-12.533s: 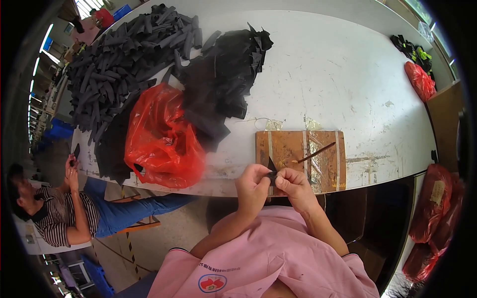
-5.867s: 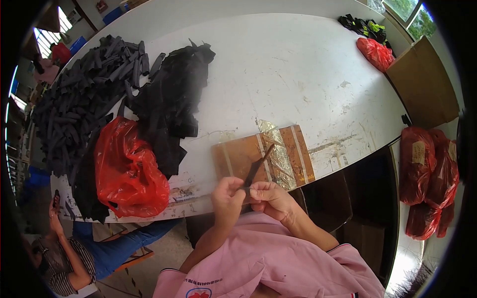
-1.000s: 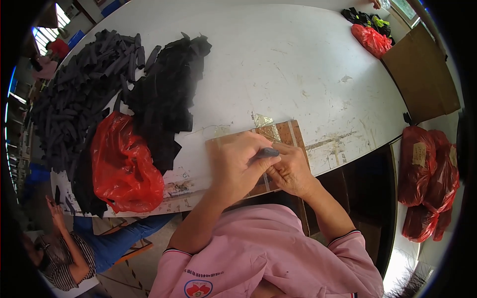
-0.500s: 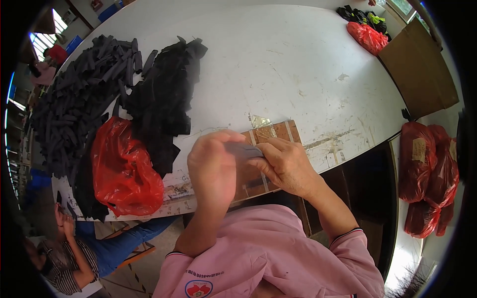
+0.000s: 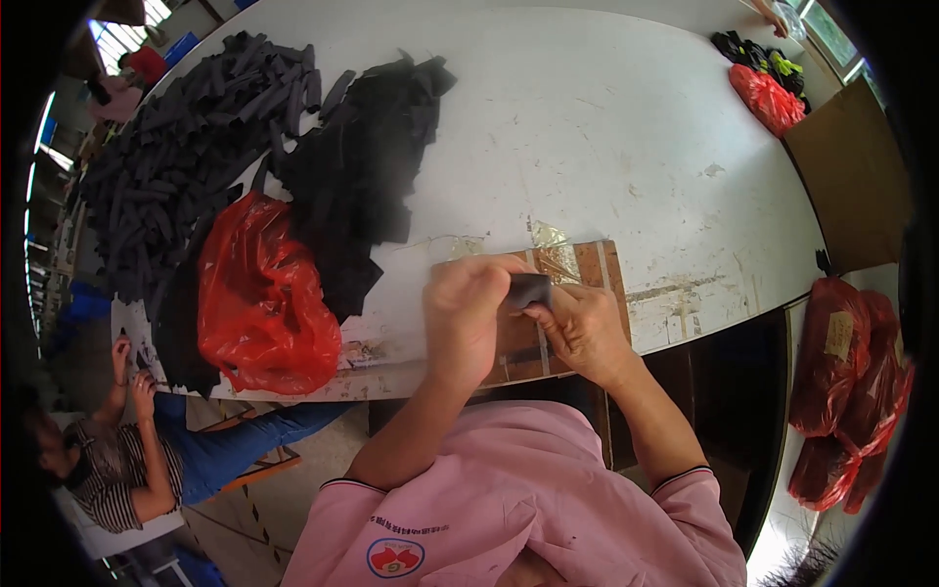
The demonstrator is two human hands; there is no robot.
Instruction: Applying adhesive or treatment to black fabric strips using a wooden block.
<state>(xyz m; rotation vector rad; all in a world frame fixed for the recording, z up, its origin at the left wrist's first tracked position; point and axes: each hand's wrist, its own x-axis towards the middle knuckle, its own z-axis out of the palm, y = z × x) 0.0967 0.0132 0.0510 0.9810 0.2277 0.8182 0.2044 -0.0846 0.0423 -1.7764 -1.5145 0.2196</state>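
In the head view, a short dark piece (image 5: 529, 291) is held up between the two hands, above a wooden board (image 5: 602, 284) at the near edge of the white bench (image 5: 567, 127). The right hand (image 5: 587, 323) is closed on its right end, pinching with the thumb below. The left hand (image 5: 469, 308) is half curled against the left end; blur hides whether it grips. The piece looks tube-like, so this one seems partly worked, though its finish cannot be told. At the far left lies a big heap of dark grey rolled pieces (image 5: 196, 157), probably the done ones; the flat black pieces (image 5: 367, 147) stacked beside it, behind the red plastic bag (image 5: 259, 303), look like what is left, with many remaining.
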